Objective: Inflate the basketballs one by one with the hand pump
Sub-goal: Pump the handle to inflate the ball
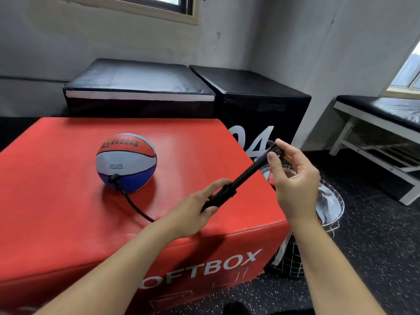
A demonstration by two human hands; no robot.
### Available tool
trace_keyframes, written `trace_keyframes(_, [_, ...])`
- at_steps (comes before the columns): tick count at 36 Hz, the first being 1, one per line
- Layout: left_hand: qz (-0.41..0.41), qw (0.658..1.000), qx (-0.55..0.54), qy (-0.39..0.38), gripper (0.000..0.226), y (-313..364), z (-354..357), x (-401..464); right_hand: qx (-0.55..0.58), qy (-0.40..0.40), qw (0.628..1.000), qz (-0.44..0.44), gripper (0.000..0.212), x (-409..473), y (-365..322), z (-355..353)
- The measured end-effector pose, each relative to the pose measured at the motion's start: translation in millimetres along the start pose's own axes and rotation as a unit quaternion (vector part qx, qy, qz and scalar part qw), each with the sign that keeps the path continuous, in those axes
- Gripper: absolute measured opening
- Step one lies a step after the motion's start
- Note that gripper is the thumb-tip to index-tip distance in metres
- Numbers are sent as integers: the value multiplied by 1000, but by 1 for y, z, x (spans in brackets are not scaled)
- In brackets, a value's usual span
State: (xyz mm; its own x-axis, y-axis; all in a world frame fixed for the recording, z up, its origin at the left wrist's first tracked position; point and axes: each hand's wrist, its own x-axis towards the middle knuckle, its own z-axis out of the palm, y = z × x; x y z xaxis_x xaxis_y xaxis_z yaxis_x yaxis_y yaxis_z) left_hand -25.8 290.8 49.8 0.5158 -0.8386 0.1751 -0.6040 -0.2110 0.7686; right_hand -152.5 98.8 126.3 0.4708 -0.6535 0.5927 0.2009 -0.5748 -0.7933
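Pumping: left hand [195, 206] clenched round the stiff, light hand pump [229, 187] barrel, right hand [293, 178] pinching its handle; soft basketball [126, 162] likely rolls, hose [134, 204] attached.

Basketball [126, 162] rests on soft box [56, 201], left of frame centre. Hose [134, 205] runs from ball's near side toward lower right, to hand pump [241, 178]. Pump held above box's right part: left hand [195, 214] on barrel at centre, right hand [293, 178] on handle, right of centre. Wire basket [334, 214] on floor, right of box, behind right hand. Two padded boxes [193, 89] behind soft box, along upper wall. Bench [377, 123] at right edge.
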Motion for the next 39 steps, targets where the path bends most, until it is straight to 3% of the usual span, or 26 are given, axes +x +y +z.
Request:
trace_keyframes(16, [7, 999, -47, 25, 83, -13, -4, 2, -44, -123, 991, -19, 29, -23, 10, 35])
trace_keyframes(29, [15, 999, -33, 25, 83, -7, 0, 2, -59, -156, 986, 17, 24, -37, 19, 35])
trace_keyframes(34, [9, 1000, -3, 7, 84, -5, 3, 4, -55, -130, 990, 23, 29, -28, 17, 21])
trace_keyframes(39, [4, 999, 42, -6, 80, 2, 3, 3, 25, 3, 999, 34, 20, -3, 11, -2])
